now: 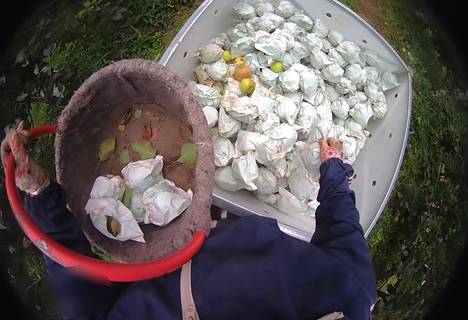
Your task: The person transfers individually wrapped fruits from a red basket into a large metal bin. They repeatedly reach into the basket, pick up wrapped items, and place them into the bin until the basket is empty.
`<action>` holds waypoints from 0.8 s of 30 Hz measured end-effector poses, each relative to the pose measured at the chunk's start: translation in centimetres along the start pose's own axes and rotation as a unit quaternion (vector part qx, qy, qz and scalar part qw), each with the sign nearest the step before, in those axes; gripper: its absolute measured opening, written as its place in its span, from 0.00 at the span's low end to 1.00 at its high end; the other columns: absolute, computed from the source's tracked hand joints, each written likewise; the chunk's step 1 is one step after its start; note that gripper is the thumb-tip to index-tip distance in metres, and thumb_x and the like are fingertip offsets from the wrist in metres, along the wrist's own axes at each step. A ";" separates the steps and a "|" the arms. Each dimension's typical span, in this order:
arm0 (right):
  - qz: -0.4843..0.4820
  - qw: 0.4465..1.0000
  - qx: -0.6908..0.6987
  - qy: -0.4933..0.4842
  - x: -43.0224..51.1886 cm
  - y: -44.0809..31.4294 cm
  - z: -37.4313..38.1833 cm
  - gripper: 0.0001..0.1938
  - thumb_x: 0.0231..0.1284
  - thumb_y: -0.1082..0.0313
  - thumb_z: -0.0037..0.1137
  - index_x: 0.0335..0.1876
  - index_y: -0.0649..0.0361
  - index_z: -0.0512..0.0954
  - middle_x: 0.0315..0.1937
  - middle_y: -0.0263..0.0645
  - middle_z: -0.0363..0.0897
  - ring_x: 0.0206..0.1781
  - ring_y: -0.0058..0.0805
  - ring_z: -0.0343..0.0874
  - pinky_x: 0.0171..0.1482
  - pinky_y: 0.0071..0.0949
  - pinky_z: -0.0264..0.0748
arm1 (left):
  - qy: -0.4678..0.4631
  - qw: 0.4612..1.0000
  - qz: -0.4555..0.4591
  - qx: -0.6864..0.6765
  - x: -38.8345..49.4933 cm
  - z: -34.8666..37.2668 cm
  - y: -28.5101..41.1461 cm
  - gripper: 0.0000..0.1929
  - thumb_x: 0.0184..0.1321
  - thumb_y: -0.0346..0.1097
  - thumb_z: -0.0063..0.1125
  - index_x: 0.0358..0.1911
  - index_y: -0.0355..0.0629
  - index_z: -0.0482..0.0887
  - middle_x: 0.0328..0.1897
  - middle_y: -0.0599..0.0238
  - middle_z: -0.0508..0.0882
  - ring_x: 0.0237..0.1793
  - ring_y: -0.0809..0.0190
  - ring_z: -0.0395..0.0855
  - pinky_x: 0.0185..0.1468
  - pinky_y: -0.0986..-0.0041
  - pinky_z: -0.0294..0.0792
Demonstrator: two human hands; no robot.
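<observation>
My left hand, in a flowered glove, is closed around the red handle of a fabric-lined basket. Inside the tilted basket lie several white paper-bagged fruits and loose leaves; one bag is torn, with something brownish showing. On the right, my gloved right hand touches the heap of bagged fruits in a grey metal bin. Its fingertips are partly hidden, so a grip on a bag cannot be told. A few unbagged apples lie in the heap's left part.
Low green plants surround the bin. Its raised metal rim curves along the right side, and its near edge runs close to my body. Pale scraps lie among dark foliage at the left.
</observation>
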State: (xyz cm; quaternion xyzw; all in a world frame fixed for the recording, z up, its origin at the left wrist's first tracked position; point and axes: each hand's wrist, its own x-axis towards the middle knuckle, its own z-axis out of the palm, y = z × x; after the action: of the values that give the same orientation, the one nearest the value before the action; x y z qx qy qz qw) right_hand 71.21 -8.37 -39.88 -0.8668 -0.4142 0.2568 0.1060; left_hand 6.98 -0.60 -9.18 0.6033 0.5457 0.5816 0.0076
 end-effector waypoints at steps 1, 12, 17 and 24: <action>0.029 0.999 -0.001 0.012 0.0 1.5 2.2 0.20 0.57 0.53 0.52 0.46 0.62 0.78 0.40 0.53 0.79 0.45 0.45 0.79 0.49 0.35 0.71 | 0.000 1.000 -0.004 0.005 0.2 0.1 0.3 0.11 0.58 0.38 0.60 0.28 0.39 0.75 0.23 0.69 0.75 0.30 0.69 0.75 0.46 0.75 0.69; -0.255 0.872 0.416 0.035 -2.4 -17.0 -1.6 0.13 0.65 0.72 0.45 0.53 0.67 0.71 0.46 0.39 0.76 0.49 0.25 0.74 0.54 0.23 0.69 | -0.007 0.999 0.021 0.045 -0.8 1.3 2.6 0.12 0.58 0.40 0.60 0.25 0.42 0.76 0.20 0.72 0.76 0.26 0.73 0.73 0.34 0.77 0.69; -0.570 0.748 0.323 -0.104 -17.3 -32.3 -3.5 0.11 0.60 0.74 0.51 0.47 0.63 0.76 0.38 0.40 0.80 0.40 0.24 0.79 0.44 0.21 0.74 | -0.126 0.985 -0.052 -0.107 0.2 2.2 4.3 0.06 0.59 0.33 0.57 0.27 0.43 0.76 0.19 0.74 0.73 0.21 0.70 0.72 0.27 0.82 0.64; -0.696 0.647 0.020 -0.310 -30.1 -38.9 5.4 0.42 0.44 0.44 0.62 0.64 0.62 0.61 0.59 0.56 0.63 0.62 0.48 0.63 0.62 0.37 0.63 | -0.029 0.999 -0.007 0.037 -1.6 -0.6 4.0 0.11 0.53 0.31 0.60 0.20 0.42 0.70 0.16 0.70 0.68 0.19 0.70 0.65 0.22 0.74 0.59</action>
State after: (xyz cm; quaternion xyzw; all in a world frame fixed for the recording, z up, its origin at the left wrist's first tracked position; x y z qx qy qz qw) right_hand 26.71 -7.12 -18.31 -0.1909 -0.8990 0.3697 0.1367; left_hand 9.57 -3.67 -7.47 0.6157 0.5706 0.5434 0.0052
